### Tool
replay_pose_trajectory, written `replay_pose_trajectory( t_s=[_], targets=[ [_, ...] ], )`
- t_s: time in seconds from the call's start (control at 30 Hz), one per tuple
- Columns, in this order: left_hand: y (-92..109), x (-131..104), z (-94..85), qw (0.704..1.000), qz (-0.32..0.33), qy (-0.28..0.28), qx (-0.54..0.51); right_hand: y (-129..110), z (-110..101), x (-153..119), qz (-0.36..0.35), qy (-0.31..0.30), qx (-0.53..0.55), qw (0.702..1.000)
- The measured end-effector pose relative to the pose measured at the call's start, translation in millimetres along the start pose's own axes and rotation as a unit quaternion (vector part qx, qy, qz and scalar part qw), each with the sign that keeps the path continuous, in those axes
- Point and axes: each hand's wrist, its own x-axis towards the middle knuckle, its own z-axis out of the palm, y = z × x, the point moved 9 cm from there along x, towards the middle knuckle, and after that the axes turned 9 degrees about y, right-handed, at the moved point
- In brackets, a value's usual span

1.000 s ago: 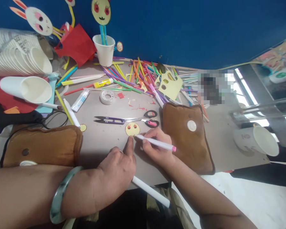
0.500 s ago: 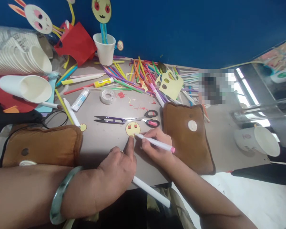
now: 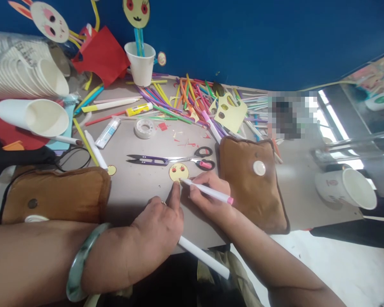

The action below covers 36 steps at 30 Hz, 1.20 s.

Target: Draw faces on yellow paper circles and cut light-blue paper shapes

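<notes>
On the grey table lies a small yellow paper disc with two red eyes and lashes drawn on it. The index finger of my left hand presses on its lower edge. The other left fingers are curled, and a white marker sticks out from under them past the table edge. In a writing grip, my right hand is closed around a white marker with a pink end. Its tip meets the disc's lower right edge. Just behind the disc lie black-handled scissors and dark thread snips.
Brown cushion-like pouches flank the hands. Farther back are a tape roll, a glue stick, many coloured sticks and a white cup against the blue wall. Stacked paper cups lie left; another cup lies right.
Both hands and the disc stay in nearly the same place. The right-hand marker's pink end has shifted very slightly left; the view has moved a little.
</notes>
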Motion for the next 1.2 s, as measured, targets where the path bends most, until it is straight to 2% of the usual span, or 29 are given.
replay_pose_trajectory(
  t_s=[0.3, 0.73, 1.03, 1.2],
  targets=[
    [-1, 0, 3.0, 1.0, -0.019, -0.005, -0.006, 2, 1, 1, 0.013, -0.014, -0.007, 1.0],
    [1, -1, 2.0, 1.0, -0.006, 0.007, 0.007, 8, 3, 0, 0.042, -0.021, -0.012, 0.999],
    [-1, 0, -6.1, 1.0, 0.002, -0.018, -0.016, 7, 2, 1, 0.047, -0.021, -0.02, 0.998],
    [0, 0, -9.4, 1.0, 0.006, -0.007, -0.007, 6, 1, 0, 0.044, -0.014, -0.024, 0.999]
  ],
)
